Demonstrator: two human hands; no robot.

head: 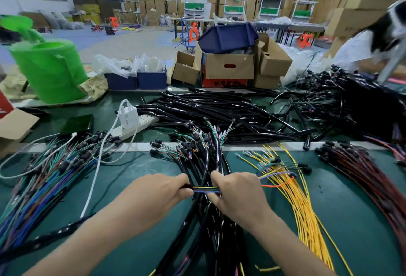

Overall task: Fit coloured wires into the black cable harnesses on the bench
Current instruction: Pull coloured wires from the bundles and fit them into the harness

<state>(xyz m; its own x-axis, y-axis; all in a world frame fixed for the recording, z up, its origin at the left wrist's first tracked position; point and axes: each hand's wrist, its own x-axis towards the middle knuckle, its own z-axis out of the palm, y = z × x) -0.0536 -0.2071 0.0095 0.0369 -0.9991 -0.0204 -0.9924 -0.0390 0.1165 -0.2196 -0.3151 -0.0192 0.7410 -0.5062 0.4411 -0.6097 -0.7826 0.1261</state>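
Observation:
My left hand [153, 196] grips the end of a black harness sleeve [186, 186], fingers curled round it. A short bundle of coloured wires [206, 189], yellow, blue and orange, runs out of that sleeve into my right hand [237, 194], which pinches it. Beyond my right hand the same wires loop out to the right [279, 179]. Both hands are over a pile of black harnesses [211, 220] with connector ends fanned at the far side [197, 141]. Loose yellow wires [301, 201] lie just right of my right hand.
Multicoloured wire bundles [44, 179] lie at the left and red-brown ones [369, 176] at the right. A white power strip with charger [131, 122] and a phone [77, 124] sit behind. Black tubing [219, 111], cardboard boxes [230, 67], a green bucket [50, 69] and another person [369, 45] are beyond.

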